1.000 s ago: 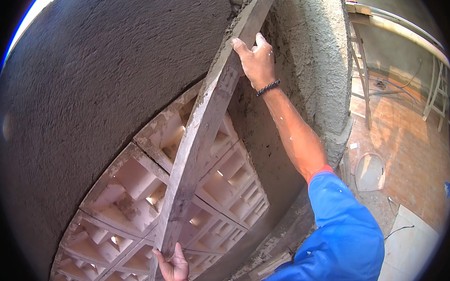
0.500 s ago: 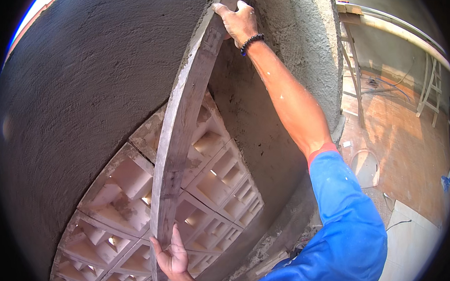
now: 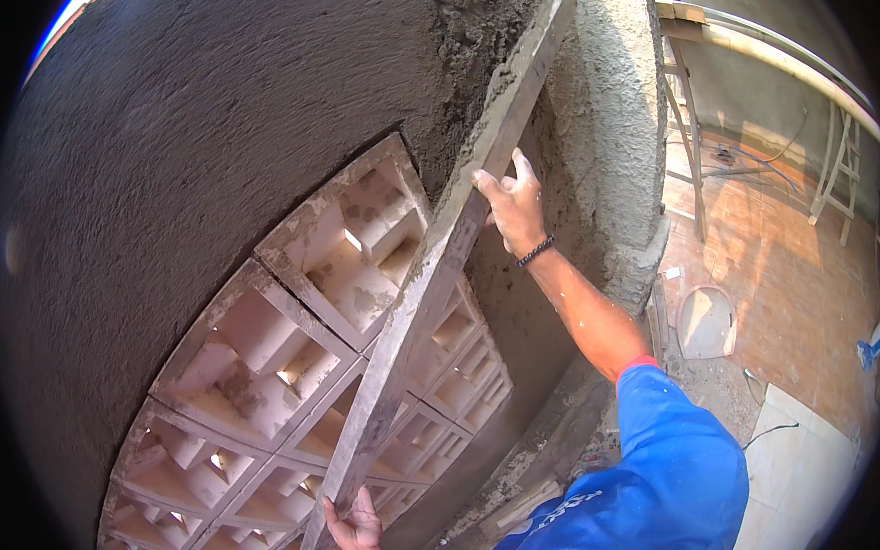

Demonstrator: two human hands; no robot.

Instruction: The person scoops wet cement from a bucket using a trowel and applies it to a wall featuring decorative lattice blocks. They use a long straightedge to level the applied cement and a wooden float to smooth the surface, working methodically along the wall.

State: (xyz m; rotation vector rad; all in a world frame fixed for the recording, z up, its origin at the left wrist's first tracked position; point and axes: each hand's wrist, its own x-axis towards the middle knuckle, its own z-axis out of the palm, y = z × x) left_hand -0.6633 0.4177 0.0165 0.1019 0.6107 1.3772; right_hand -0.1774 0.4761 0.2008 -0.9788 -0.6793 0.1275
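So the wall [image 3: 195, 187] is covered in rough, wet-looking grey plaster, really grainy, with crumbly clumps around 12 o'clock. A grid of pale ventilation blocks [image 3: 298, 377] with square hollow cells sits bare from the middle down to 7 o'clock. Across it leans a long flat straightedge [image 3: 430, 275], mortar-smeared, running diagonally from 7 o'clock up to 1 o'clock. The right hand [image 3: 513, 205] grips its edge just above centre, fingers curled round it and thumb spread. The left hand [image 3: 355, 525] wraps the lower end at 6 o'clock, fingers closed on it. Blue sleeve [image 3: 660, 471], terracotta floor tiles [image 3: 799, 292] at 3 o'clock.
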